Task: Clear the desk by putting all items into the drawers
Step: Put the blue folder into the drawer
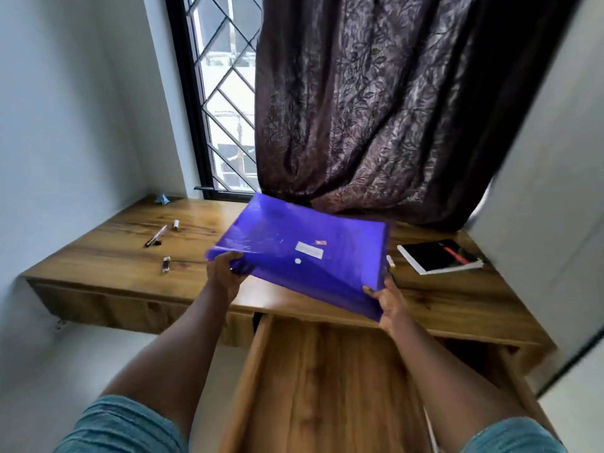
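The person stands at a long wooden desk set under a window, holding a flat translucent blue-violet plastic document folder in both hands. The left hand clasps the folder's near left corner, thumb on top and fingers curled beneath; the right hand pinches the near right corner, fingers wrapped over the edge. The folder is clear of the desk, tilted with its far edge higher, and hangs over the desk's front edge just beyond the open wooden drawer, which is pulled out from beneath the desk toward the person. A small white label and a pale round snap show on the folder's upper face.

Left of the folder, on the desk top, lie a clear ballpoint pen with a dark tip, a short white cylinder just beyond it (a cap or a stick of something, too small to tell), and a small black-and-silver object nearer the front edge. Far left of the folder, in the desk's back corner, sits a small blue folded-paper shape. Right of the folder rests a black-covered notebook with white page edges, a red pen lying across it, and a small white object peeks out just beside the folder's right edge.

Behind the folder hangs a dark brown patterned curtain, drawn over most of the black-framed window with its diamond grille.
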{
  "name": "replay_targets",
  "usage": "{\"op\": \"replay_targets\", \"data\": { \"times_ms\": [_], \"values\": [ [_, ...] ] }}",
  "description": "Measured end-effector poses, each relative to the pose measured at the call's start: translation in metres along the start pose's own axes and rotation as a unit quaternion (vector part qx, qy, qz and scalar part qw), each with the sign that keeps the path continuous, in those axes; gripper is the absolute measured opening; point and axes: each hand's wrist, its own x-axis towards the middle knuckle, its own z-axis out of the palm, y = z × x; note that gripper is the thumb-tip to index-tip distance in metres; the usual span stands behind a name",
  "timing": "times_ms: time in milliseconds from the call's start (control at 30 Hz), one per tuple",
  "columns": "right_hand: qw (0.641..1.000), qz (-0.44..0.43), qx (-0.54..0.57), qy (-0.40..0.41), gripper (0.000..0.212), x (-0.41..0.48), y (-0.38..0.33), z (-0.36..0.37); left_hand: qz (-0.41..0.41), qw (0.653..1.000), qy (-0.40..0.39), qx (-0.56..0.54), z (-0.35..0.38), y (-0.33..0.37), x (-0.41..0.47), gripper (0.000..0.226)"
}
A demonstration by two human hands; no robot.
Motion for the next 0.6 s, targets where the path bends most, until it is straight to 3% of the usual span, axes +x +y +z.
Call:
{"op": "replay_targets", "data": {
  "times_ms": [133, 267, 333, 400, 467, 600],
  "values": [
    [0.998, 0.006, -0.038, 0.054, 0.028, -0.035, 0.011, -0.089, -0.079, 0.989, 0.007, 0.121, 0.002, -0.044, -0.055, 0.021],
    [0.994, 0.032, -0.070, 0.075, 0.042, -0.072, 0.018, -0.161, -0.211, 0.951, -0.012, 0.224, 0.003, -0.089, -0.102, 0.014],
    [0.991, 0.052, -0.101, 0.068, 0.046, -0.084, 0.026, -0.192, -0.270, 0.904, -0.015, 0.330, -0.006, -0.106, -0.121, 0.013],
    [0.985, 0.067, -0.146, 0.068, 0.047, -0.096, 0.035, -0.216, -0.315, 0.825, -0.031, 0.469, -0.017, -0.121, -0.132, 0.015],
    [0.979, 0.091, -0.172, 0.055, 0.042, -0.109, 0.045, -0.230, -0.356, 0.737, -0.059, 0.571, -0.025, -0.131, -0.141, 0.032],
    [0.973, 0.140, -0.178, 0.037, 0.029, -0.128, 0.070, -0.244, -0.416, 0.646, -0.069, 0.636, -0.039, -0.149, -0.153, 0.036]
  ]
}}
